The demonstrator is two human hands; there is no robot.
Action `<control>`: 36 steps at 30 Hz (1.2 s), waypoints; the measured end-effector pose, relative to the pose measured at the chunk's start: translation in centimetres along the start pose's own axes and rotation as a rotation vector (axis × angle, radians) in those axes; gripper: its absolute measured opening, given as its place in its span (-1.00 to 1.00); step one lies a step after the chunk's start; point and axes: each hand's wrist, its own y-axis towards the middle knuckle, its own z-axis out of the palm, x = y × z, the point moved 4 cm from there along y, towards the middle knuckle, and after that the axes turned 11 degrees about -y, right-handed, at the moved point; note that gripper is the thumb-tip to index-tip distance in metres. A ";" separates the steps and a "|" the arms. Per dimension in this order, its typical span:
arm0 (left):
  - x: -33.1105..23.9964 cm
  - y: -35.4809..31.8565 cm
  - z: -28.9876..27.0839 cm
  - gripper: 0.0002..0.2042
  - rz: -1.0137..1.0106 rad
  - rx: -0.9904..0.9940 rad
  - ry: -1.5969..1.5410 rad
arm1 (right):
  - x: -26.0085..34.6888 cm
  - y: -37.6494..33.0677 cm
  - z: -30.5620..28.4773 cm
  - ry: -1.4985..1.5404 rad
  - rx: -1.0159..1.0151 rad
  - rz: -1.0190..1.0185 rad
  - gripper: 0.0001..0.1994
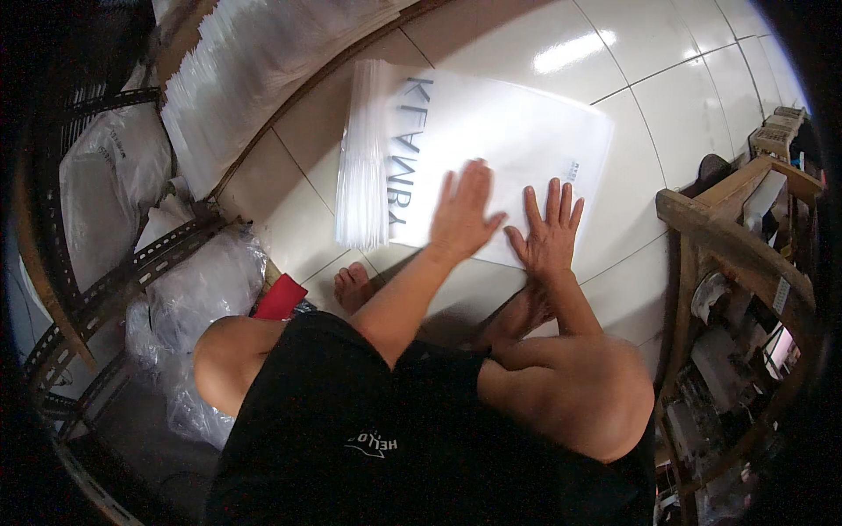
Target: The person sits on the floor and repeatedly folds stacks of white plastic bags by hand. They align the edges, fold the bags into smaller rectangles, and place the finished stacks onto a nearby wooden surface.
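A stack of white translucent plastic bags [491,114] with dark lettering lies on the tiled floor in front of me. Its left side shows many layered edges. My left hand [465,210] rests over the middle of the stack, fingers stretched out and slightly blurred. Beside it, my right hand [550,232] lies flat near the lower right part of the top bag, fingers spread. Neither hand grips anything.
Shiny floor tiles [631,131] surround the stack. Piles of clear plastic bags [254,79] stand at upper left. Black perforated metal shelving [167,245] and crumpled clear plastic [202,280] are on the left, with a red item [281,296]. A wooden rack [728,237] stands at right.
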 end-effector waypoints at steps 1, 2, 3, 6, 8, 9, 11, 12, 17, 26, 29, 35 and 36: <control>2.1 -0.7 -0.6 -0.20 -0.076 -0.067 0.027 | 0.1 0.0 0.2 -0.002 0.000 0.003 -0.26; 4.2 -1.5 -1.4 -0.20 -0.148 -0.141 0.074 | 0.0 -0.2 0.4 -0.004 -0.001 0.004 -0.26; 5.8 -2.1 -2.6 -0.23 -0.186 -0.190 0.097 | -0.1 -0.3 0.4 -0.009 -0.005 0.010 -0.26; 8.1 -2.9 -4.0 -0.27 -0.156 -0.242 -0.250 | -0.3 -0.1 0.0 0.009 -0.009 0.016 -0.26; 7.9 -3.1 -4.5 -0.28 -0.190 -0.193 -0.184 | -0.5 0.1 -0.6 0.019 -0.003 -0.005 -0.26; 7.9 -3.2 -4.5 -0.28 -0.182 -0.208 -0.179 | -0.7 0.2 -1.1 0.020 0.004 -0.030 -0.25; 8.0 -3.2 -4.5 -0.28 -0.167 -0.237 -0.168 | -1.7 2.0 -1.9 0.015 -0.038 -0.038 -0.24; 7.6 -3.2 -4.4 -0.29 -0.188 -0.240 -0.157 | -2.9 3.7 -2.2 0.012 -0.077 -0.014 -0.23; 5.4 -1.5 -4.7 -0.34 -0.277 -0.313 -0.146 | -6.3 11.8 -1.5 -0.066 -0.154 -0.037 -0.19; -3.0 12.8 -1.9 -0.27 0.317 -0.122 -0.122 | -6.3 12.3 -0.6 0.006 -0.119 -0.072 -0.29; 0.7 12.2 -3.3 -0.21 0.072 -0.096 0.045 | -6.4 12.0 -1.0 0.033 -0.089 -0.055 -0.26; 9.0 9.8 -8.1 -0.21 -0.107 -0.246 0.046 | -6.1 12.1 -1.2 -0.052 -0.094 -0.041 -0.26; 9.0 9.8 -8.1 -0.21 -0.107 -0.246 0.026 | -6.0 12.0 -1.3 -0.058 -0.088 -0.041 -0.26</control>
